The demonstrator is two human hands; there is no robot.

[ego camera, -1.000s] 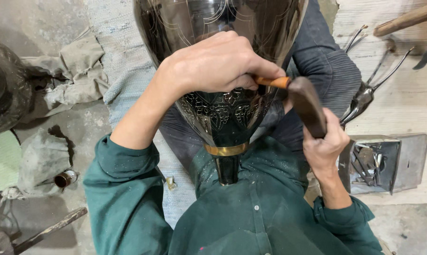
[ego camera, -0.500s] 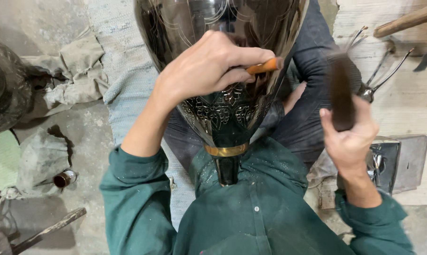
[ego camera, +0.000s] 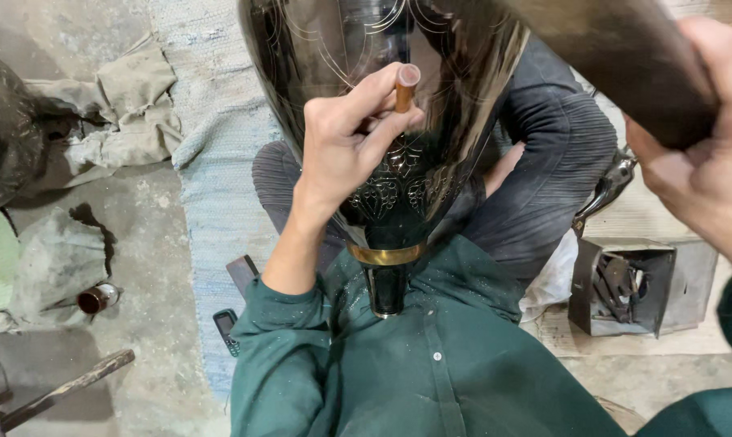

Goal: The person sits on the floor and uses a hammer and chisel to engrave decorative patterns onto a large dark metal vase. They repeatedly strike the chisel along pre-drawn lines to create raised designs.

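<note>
The left hand (ego camera: 346, 146) pinches a chisel (ego camera: 405, 87), axis toward 12 o'clock, against the engraved vase (ego camera: 382, 186); the right hand (ego camera: 698, 174), at 2 o'clock, clenches a mallet (ego camera: 617, 57).

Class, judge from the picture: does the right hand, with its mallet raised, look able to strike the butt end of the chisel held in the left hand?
Probably yes. The chisel butt sticks out above the left hand, uncovered, and nothing lies between it and the raised mallet in the right hand.
</note>
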